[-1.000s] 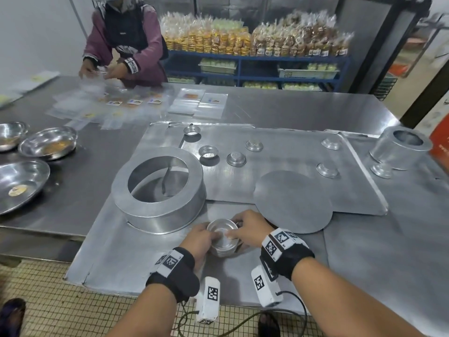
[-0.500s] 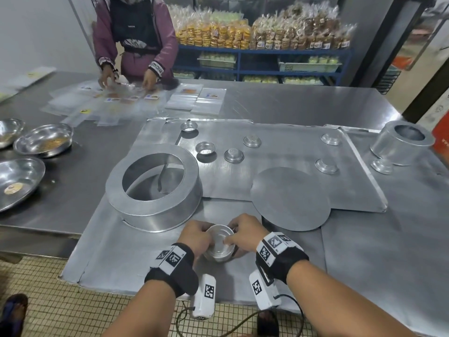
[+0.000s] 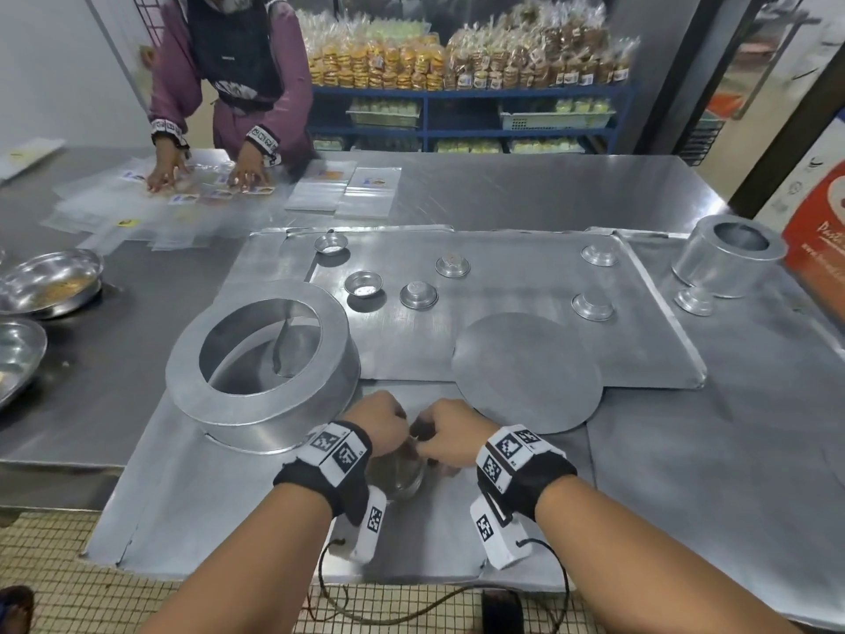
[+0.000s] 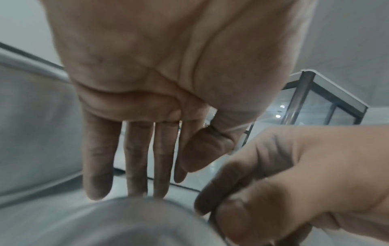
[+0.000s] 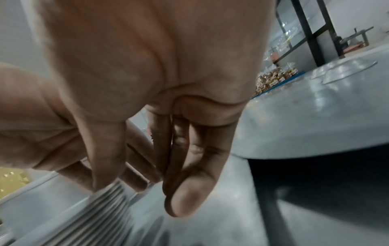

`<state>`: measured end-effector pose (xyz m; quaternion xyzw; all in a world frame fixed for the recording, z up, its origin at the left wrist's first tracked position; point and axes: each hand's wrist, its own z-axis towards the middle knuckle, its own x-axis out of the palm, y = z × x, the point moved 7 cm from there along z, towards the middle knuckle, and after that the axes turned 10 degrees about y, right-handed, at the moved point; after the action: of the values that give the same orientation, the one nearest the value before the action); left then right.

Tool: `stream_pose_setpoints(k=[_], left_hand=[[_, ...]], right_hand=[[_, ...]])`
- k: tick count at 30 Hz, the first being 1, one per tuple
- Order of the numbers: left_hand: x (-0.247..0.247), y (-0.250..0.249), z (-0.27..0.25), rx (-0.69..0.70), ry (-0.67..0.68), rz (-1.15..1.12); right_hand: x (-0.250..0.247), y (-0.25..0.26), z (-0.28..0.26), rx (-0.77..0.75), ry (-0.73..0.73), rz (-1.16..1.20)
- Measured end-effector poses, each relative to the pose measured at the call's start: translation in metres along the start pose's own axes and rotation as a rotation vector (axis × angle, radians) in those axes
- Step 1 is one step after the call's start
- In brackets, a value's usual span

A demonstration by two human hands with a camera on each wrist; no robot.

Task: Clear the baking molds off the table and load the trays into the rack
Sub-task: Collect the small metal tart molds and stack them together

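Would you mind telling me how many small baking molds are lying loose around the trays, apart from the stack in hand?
7: three at the upper tray's left, one mid-back, two toward its right, one beside the tall mold. Others may be hidden.

No readable text anywhere. Wrist bands (image 3: 336,450) carry black-and-white square marker codes, no letters. Red-and-white box (image 3: 818,231) at the right edge has cursive white script, too blurred to read. Small labels on plastic bags (image 3: 347,187) and shelf packets (image 3: 457,61) illegible. Wrist views show no writing.
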<state>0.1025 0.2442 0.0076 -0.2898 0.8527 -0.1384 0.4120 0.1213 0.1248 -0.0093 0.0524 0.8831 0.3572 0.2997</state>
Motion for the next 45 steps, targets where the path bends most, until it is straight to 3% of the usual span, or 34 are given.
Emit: stream_pose_setpoints(k=[5, 15, 21, 27, 37, 45], left_hand=[[-0.025, -0.041, 0.014, 0.051, -0.010, 0.073], [-0.071, -0.118, 0.071, 0.095, -0.105, 0.179], [-0.092, -0.135, 0.135, 0.008, -0.181, 0.315], [-0.103, -0.133, 0.193, -0.095, -0.234, 0.410], [-0.118, -0.112, 0.258, -0.275, -0.207, 0.357], [-0.113, -0.115, 0.257, -0.237, -0.233, 0.425]], right_hand=[[-0.048, -0.014, -0.012, 0.004, -0.100, -0.080], [-0.177, -0.099, -0.033, 0.247, -0.377, -0.182], [-0.251, -0.151, -0.032, 0.384, -0.483, -0.267], [-0.310, -0.205, 0.005, 0.516, -0.496, -0.445], [-0.333, -0.238, 0.043, 0.548, -0.368, -0.503], [-0.331, -0.230, 0.031, 0.453, -0.496, -0.407]])
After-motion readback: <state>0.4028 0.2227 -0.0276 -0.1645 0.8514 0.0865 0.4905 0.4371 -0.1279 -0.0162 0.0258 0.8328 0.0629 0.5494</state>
